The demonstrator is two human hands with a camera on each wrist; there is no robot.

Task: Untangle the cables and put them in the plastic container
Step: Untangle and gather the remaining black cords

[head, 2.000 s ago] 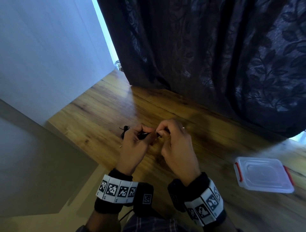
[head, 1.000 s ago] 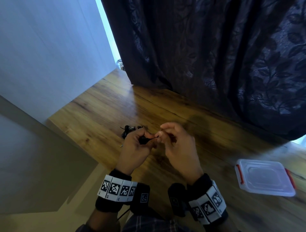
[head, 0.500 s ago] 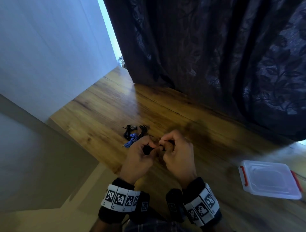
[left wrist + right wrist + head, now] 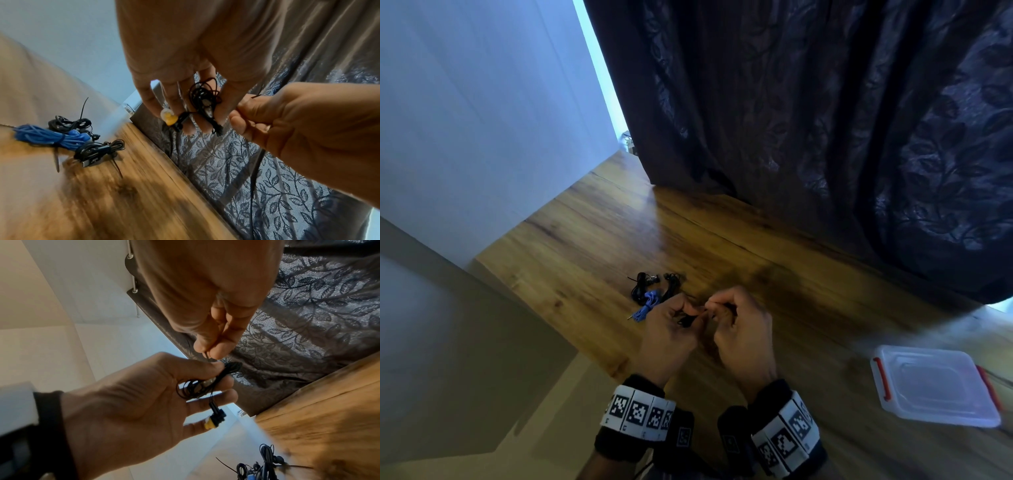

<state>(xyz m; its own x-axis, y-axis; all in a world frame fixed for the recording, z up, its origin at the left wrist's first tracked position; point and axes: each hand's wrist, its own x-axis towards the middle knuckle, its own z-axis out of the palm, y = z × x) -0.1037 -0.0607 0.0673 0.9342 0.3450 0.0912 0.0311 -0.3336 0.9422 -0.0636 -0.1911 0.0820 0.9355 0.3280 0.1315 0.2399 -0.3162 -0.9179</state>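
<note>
Right fingers (image 4: pixel 205 345): thumb and forefinger of the right hand (image 4: pixel 743 339) are pressed narrowly together on the thin free end of a black cord, just beside the left hand.
Left fingers (image 4: pixel 207 120): the left hand (image 4: pixel 667 339) curls around a small bundle of thin black cable with a yellow-and-white earpiece (image 4: pixel 203 100); the loops sit between thumb and forefinger, and the earpiece hangs below them.
Step in hand: I judge that the person is drawing one end out of this bundle to loosen it; the loops look wound close together, so the first cable is not yet free.
Other cables: a coil of blue cable (image 4: pixel 47 138) bound with a tie, and two coils of black cable (image 4: pixel 98 149), also tied, lie together on the wooden tabletop (image 4: pixel 722 246), just beyond the left hand and to its left.
Container: the clear plastic container with red clips (image 4: pixel 935 387) lies well apart from the left hand, on the far right, past the right hand. Its lid seems to be on, and I see no cable inside.
Progress: early, in my judgement. Nothing is stored yet. The held bundle, then the three coils, must be loosened and carried over, and the lid must be opened.
Handling: the black cord is very thin and limp; a hard pull could tighten a knot.
</note>
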